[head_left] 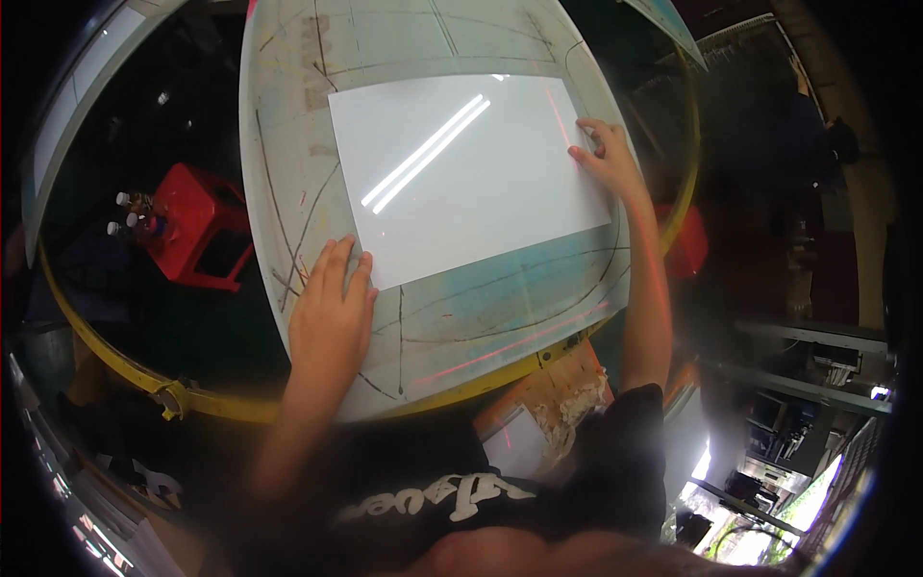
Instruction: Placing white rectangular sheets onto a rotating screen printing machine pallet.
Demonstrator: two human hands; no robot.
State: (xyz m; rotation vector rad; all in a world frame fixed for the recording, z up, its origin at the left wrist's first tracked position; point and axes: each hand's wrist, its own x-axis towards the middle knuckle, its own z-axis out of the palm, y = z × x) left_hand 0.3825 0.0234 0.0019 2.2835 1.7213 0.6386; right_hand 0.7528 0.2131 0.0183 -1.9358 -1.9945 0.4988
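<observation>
A glossy white rectangular sheet (pixel 461 178) lies on a pale board (pixel 288 163) marked with dark hand-drawn lines. Its surface reflects two bright light strips. At the sheet's lower left corner rests my left hand (pixel 332 308), its fingers stretched out on the board and the sheet's edge. My right hand (pixel 608 159) is at the sheet's right edge, with thumb and forefinger apart and their tips touching near that edge; the other fingers are bent and partly hidden. A thin red light line crosses the sheet's right side, and another runs along the board's near end.
A yellow curved rail (pixel 231 406) runs around beneath the board. On the left stands a red plastic stool (pixel 197 226) beside several bottles (pixel 135 223). A wooden tray (pixel 538 385) with crumpled pale material is close to my body. Another board (pixel 673 29) shows at the upper right.
</observation>
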